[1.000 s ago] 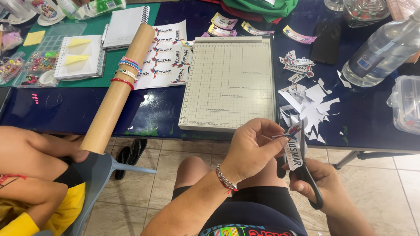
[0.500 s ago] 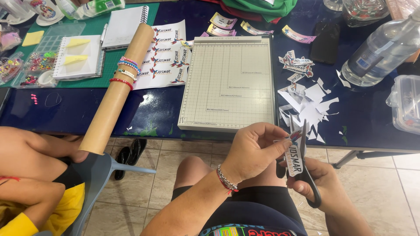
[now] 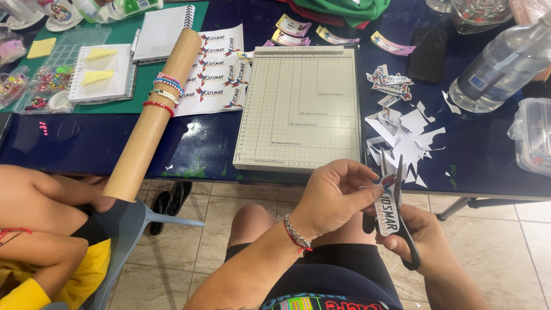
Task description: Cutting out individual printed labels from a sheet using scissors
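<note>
My left hand (image 3: 336, 195) pinches a small printed sticker cut-out (image 3: 387, 209) in front of my lap, below the table edge. My right hand (image 3: 422, 238) grips black-handled scissors (image 3: 402, 224), blades pointing up along the sticker's right edge. A beaded bracelet sits on my left wrist. Above the hands, on the dark blue table (image 3: 493, 161), lie white paper scraps (image 3: 404, 135) and a small pile of cut stickers (image 3: 387, 83).
A grey paper trimmer (image 3: 301, 109) lies mid-table, a printed sticker sheet (image 3: 215, 72) to its left. A cardboard tube (image 3: 155, 112) wearing bracelets leans on the table edge. Water bottle (image 3: 496, 66), plastic box (image 3: 534, 135), notebooks (image 3: 100, 77), bead tray. Another person sits at left (image 3: 40, 229).
The scissors and sticker have shifted slightly as the cut moves along the sticker's edge. Everything on the table stays as it was.
</note>
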